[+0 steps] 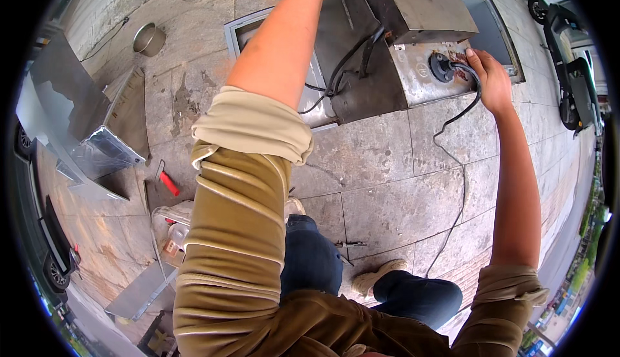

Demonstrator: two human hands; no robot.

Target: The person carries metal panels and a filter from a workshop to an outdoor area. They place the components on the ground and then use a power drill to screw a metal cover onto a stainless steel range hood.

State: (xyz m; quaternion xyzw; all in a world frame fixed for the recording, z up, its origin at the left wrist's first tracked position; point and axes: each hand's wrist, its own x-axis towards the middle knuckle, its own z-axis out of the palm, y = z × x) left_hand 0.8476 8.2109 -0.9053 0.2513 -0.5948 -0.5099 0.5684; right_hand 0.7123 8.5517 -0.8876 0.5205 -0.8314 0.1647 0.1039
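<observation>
A worn sheet-metal housing (429,8) lies tipped on the paving in front of me. My right hand (491,81) grips the right edge of its near end panel (420,86), thumb on top; some fingertips are hidden. Beside that hand, a black power cord (466,110) leaves a round black fitting (441,67) on the panel and trails over the ground toward me. My left arm reaches over the housing's left part and out past the top edge, so the left hand is out of sight. Black cables (345,60) hang in the housing's open left side.
Bent sheet-metal panels (123,115) stand at left, near a round metal pot (149,39). A red-handled tool (169,184) lies on the paving. A clear plastic container (176,235) is by my left sleeve. A scooter (567,66) stands far right, and a car is at left.
</observation>
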